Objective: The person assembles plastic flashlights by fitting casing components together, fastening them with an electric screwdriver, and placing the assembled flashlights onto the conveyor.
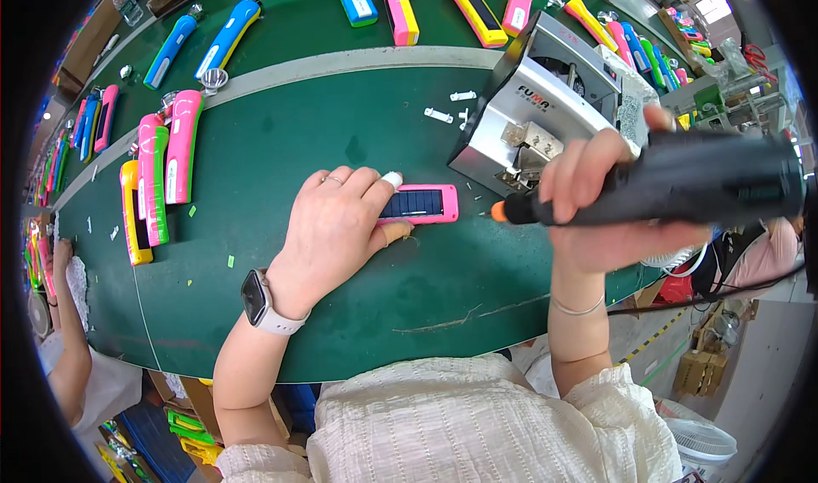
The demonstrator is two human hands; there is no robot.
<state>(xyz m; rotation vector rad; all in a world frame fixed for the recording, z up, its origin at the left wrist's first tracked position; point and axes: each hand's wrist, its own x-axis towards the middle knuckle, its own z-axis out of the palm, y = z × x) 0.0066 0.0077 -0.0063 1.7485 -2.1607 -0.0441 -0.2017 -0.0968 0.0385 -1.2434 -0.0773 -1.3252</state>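
Note:
My left hand (332,219) is closed over a pink flashlight body (452,203) with a dark solar panel, pressing it flat on the green table (341,312). A white wrap covers one fingertip and a tan one the thumb. In my right hand (588,202) is a black electric screwdriver (716,180), held level with its orange nose and thin bit pointing left, a short gap from the pink body's end. Behind that hand stands a silver and black screw feeder (532,99). The flashlight's far end is hidden under my left hand.
Several colourful flashlights, including a pink and green one (183,146) and a blue one (230,38), lie to the left and along the far side. Small white plastic pieces (439,115) lie beside the feeder. Another person's arm (68,329) reaches in at the far left.

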